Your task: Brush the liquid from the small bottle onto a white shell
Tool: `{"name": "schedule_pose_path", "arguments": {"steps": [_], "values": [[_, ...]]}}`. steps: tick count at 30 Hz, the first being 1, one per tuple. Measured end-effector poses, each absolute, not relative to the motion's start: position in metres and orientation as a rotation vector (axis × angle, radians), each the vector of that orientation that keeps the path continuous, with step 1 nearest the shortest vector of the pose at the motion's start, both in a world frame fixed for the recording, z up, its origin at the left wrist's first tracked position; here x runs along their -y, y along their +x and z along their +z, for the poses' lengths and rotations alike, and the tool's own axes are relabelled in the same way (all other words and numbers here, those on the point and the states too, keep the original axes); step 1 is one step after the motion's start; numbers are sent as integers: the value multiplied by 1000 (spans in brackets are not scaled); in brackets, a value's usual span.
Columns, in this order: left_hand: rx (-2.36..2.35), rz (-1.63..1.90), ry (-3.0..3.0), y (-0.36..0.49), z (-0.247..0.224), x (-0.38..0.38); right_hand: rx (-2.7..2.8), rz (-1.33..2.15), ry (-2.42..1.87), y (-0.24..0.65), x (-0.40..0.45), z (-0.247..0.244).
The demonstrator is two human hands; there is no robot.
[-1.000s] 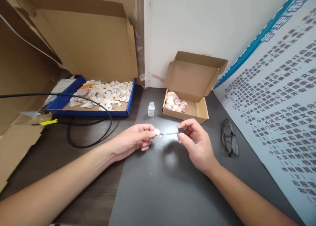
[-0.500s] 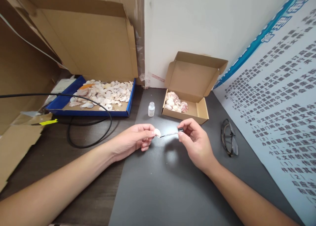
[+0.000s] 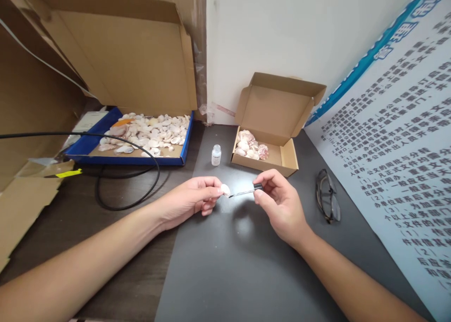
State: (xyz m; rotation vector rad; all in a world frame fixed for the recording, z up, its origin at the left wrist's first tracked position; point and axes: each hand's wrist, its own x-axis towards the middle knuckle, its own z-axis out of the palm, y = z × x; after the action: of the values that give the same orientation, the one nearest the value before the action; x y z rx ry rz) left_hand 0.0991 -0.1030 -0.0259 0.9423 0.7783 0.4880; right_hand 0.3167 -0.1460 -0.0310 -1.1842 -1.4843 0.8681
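Between the thumb and fingers of my left hand (image 3: pixel 200 195) is a small white seashell (image 3: pixel 226 189), raised above the grey mat. My right hand (image 3: pixel 278 202) pinches the black cap of a thin applicator brush (image 3: pixel 243 192). The brush points left, its dark tip right at the lower edge of the shell; whether they touch I cannot tell. Behind my hands an uncapped small glass bottle (image 3: pixel 216 156) with a white label stands upright on the mat.
A blue-sided box (image 3: pixel 127 160) full of shells lies at the back left, a black cable (image 3: pixel 158 176) looping before it. A smaller cardboard box (image 3: pixel 260 165) holds several shells. Glasses (image 3: pixel 327 197) rest at right, beside a printed poster (image 3: pixel 394 172).
The shell has turned slightly in my left fingers, showing more of its face. The brush stays close by its lower edge, and both hands have hardly moved.
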Motion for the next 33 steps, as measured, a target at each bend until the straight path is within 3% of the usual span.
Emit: {"name": "schedule_pose_path", "arguments": {"steps": [33], "values": [[-756,444,954,98,-24,104,1448,900,-1229,317,145,-32]]}}
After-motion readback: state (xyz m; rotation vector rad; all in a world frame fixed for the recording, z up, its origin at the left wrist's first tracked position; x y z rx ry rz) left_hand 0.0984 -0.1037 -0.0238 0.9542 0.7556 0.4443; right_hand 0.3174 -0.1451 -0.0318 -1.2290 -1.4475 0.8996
